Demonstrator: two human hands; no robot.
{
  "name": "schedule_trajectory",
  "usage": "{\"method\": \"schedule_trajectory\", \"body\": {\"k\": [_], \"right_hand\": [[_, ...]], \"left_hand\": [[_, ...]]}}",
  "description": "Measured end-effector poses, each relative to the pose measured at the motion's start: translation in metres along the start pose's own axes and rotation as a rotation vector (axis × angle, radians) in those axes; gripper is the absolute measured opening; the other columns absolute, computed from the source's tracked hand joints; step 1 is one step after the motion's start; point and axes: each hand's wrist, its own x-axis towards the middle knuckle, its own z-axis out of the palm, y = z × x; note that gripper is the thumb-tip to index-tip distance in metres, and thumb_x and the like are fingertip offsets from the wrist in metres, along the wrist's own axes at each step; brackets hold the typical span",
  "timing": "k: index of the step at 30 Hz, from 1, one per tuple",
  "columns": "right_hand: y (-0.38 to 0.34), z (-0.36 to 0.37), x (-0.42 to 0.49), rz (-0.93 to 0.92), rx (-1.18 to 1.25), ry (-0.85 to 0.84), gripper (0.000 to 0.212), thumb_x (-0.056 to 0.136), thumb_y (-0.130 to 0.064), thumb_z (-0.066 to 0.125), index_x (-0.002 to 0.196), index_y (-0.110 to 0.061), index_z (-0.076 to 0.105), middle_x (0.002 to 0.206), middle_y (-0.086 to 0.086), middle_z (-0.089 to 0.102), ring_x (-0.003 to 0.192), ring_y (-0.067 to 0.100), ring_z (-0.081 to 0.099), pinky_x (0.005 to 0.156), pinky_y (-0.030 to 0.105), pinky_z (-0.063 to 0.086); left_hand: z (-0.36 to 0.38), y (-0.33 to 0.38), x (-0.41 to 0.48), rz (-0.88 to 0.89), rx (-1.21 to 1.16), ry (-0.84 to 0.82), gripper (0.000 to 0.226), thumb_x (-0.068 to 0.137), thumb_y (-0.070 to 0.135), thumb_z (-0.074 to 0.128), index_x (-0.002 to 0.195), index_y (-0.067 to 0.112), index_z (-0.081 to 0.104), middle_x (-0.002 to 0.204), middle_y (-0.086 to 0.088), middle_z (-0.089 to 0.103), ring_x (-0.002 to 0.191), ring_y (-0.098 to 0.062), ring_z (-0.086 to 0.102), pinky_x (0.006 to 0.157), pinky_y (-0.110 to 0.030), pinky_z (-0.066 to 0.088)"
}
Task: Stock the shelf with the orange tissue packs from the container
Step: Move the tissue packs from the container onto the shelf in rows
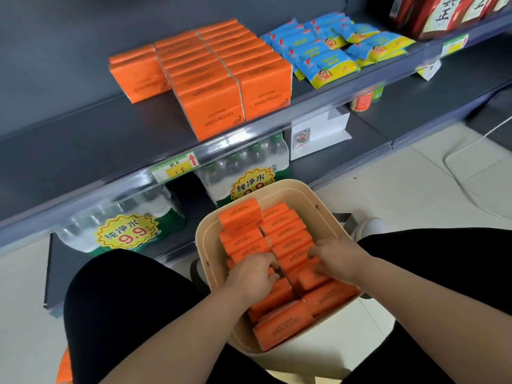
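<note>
Beige plastic tub (313, 195), rounded corners, sat between my knees. It was crammed with orange tissue packs (241, 216): soft glossy rectangular wrappers printed "COTTON TISSUE". My left hand (253, 273) dug in mid-tub, fingers curled round one pack. My right hand (336, 260), at its 3 o'clock, gripped another pack, slightly blurred. Shelved rows (210, 106) of same packs stood on dark grey shelf (83, 139), 11 o'clock from tub. Beneath it, shrink-wrapped water bottles (124, 225) bore yellow starburst "9.9".
</note>
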Motion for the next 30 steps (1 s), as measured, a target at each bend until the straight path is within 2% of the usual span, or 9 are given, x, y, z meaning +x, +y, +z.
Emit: {"method": "schedule_trajectory", "body": {"k": [3,5,9,13,15,20,24,27,30], "right_hand": [[0.002,0.004,0.000,0.005,-0.040,-0.091,0.052,0.084,-0.048,0.061,0.130,-0.028,0.047,0.123,-0.004,0.053,0.117,0.020,0.051,0.095,0.035,0.040],[0.001,0.008,0.001,0.030,-0.046,-0.045,0.050,0.085,-0.046,0.061,0.129,-0.027,0.045,0.121,-0.003,0.055,0.112,0.022,0.054,0.092,0.035,0.041],[-0.004,0.012,0.002,0.044,0.054,0.160,0.014,0.097,-0.032,0.040,0.107,-0.023,0.041,0.105,0.000,0.057,0.096,0.025,0.059,0.082,0.037,0.045],[-0.004,0.008,-0.001,0.034,0.088,0.038,0.029,0.094,-0.045,0.047,0.110,-0.021,0.044,0.112,-0.002,0.055,0.104,0.022,0.055,0.088,0.036,0.039],[-0.003,0.006,-0.001,0.034,0.081,0.032,0.029,0.091,-0.038,0.052,0.114,-0.022,0.043,0.114,-0.001,0.055,0.104,0.022,0.055,0.090,0.036,0.041],[-0.007,-0.002,-0.002,0.029,-0.016,0.121,0.025,0.095,-0.022,0.038,0.119,-0.022,0.042,0.116,0.000,0.055,0.109,0.023,0.054,0.094,0.037,0.039],[-0.021,-0.014,-0.004,0.007,-0.087,0.178,0.034,0.092,-0.021,0.043,0.126,-0.022,0.045,0.120,0.001,0.048,0.113,0.022,0.048,0.094,0.036,0.035],[-0.025,-0.019,-0.010,0.018,-0.057,0.197,0.036,0.090,-0.021,0.047,0.126,-0.021,0.044,0.119,0.002,0.047,0.110,0.023,0.047,0.094,0.037,0.037],[-0.026,-0.022,-0.015,0.037,0.004,0.185,0.036,0.091,-0.022,0.046,0.126,-0.022,0.041,0.119,0.001,0.048,0.109,0.022,0.049,0.095,0.036,0.037]], "left_hand": [[0.002,-0.001,-0.001,-0.005,0.005,-0.005,0.021,0.093,0.026,0.056,0.114,0.024,0.060,0.118,0.005,0.061,0.108,-0.015,0.057,0.088,-0.029,0.047],[0.003,-0.002,0.000,0.003,0.010,-0.010,0.022,0.093,0.026,0.055,0.115,0.024,0.060,0.119,0.005,0.060,0.109,-0.015,0.056,0.089,-0.030,0.047],[0.003,-0.004,-0.001,0.016,0.023,-0.008,0.023,0.093,0.026,0.055,0.116,0.025,0.060,0.120,0.006,0.060,0.110,-0.014,0.056,0.090,-0.029,0.047],[0.003,-0.004,-0.002,0.019,0.022,-0.021,0.023,0.094,0.023,0.053,0.116,0.024,0.059,0.120,0.005,0.060,0.110,-0.015,0.056,0.090,-0.029,0.046],[0.003,-0.005,-0.002,0.010,0.013,-0.038,0.023,0.094,0.027,0.054,0.116,0.024,0.059,0.119,0.005,0.060,0.109,-0.016,0.056,0.088,-0.029,0.047],[0.007,-0.003,-0.007,-0.023,0.011,-0.324,0.050,0.075,0.061,0.065,0.109,0.026,0.059,0.109,0.006,0.061,0.099,-0.016,0.057,0.086,-0.034,0.050],[0.016,0.007,-0.012,0.015,0.216,-0.484,0.063,0.059,0.072,0.071,0.095,0.024,0.051,0.094,0.003,0.058,0.084,-0.018,0.056,0.070,-0.034,0.048],[0.022,0.008,-0.012,-0.001,0.258,-0.532,0.068,0.058,0.066,0.075,0.105,0.023,0.051,0.100,0.001,0.059,0.089,-0.020,0.057,0.072,-0.033,0.048],[0.024,0.002,-0.010,-0.038,0.135,-0.460,0.053,0.072,0.044,0.074,0.115,0.019,0.055,0.111,-0.003,0.060,0.103,-0.025,0.059,0.079,-0.030,0.047]]}}
